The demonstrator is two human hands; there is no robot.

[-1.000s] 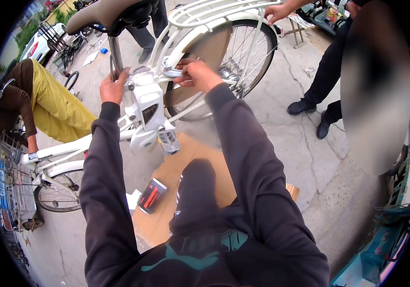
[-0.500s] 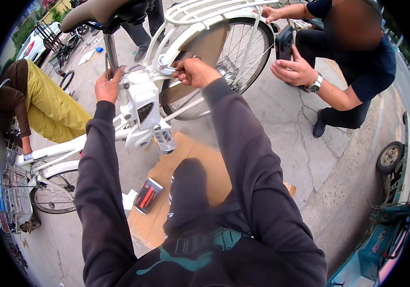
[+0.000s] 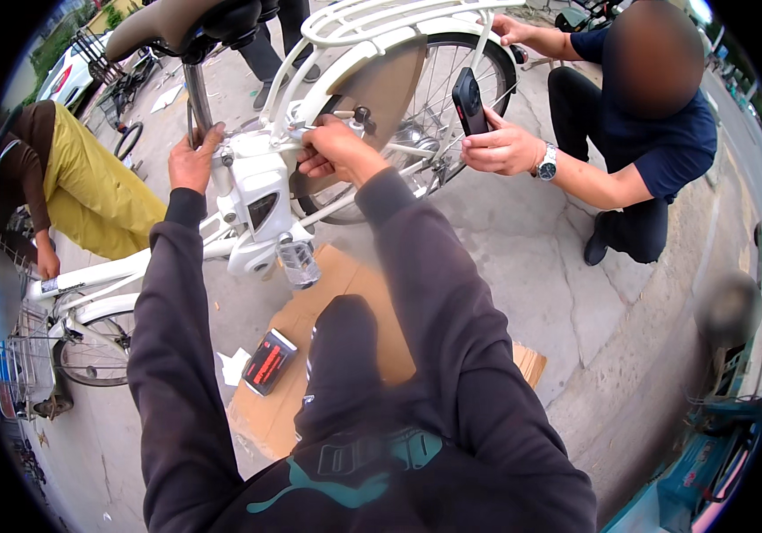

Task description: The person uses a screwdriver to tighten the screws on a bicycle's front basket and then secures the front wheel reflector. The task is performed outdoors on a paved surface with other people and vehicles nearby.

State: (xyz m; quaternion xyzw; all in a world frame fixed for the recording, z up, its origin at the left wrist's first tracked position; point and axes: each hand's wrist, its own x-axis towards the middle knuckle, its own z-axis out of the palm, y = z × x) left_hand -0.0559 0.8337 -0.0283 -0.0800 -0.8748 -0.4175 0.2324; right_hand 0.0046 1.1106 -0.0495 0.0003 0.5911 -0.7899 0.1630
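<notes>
A white bicycle stands in front of me with its brown saddle (image 3: 154, 34) at the upper left. My left hand (image 3: 191, 166) is closed around the metal seat post (image 3: 197, 93), low down where it meets the frame. To its right, my right hand (image 3: 338, 151) has curled fingers at the back of the frame, beside the rear wheel (image 3: 461, 111). Something small and silvery shows by its fingertips, too hidden to name. Below both hands are the white plastic housing (image 3: 261, 200) and a clear pedal (image 3: 299, 265).
Cardboard (image 3: 390, 302) lies under my knee, bearing a black-and-red box (image 3: 270, 362). At right, a crouching person (image 3: 665, 133) holds a dark phone (image 3: 468, 102) and touches the rear rack (image 3: 372, 22). Someone in yellow trousers (image 3: 92, 191) is at left. A teal vehicle (image 3: 687, 471) stands lower right.
My right hand has shifted slightly left and down, with its fingers turned lower. The other person's phone has moved left, closer to the rear wheel. My left hand stays at the seat post.
</notes>
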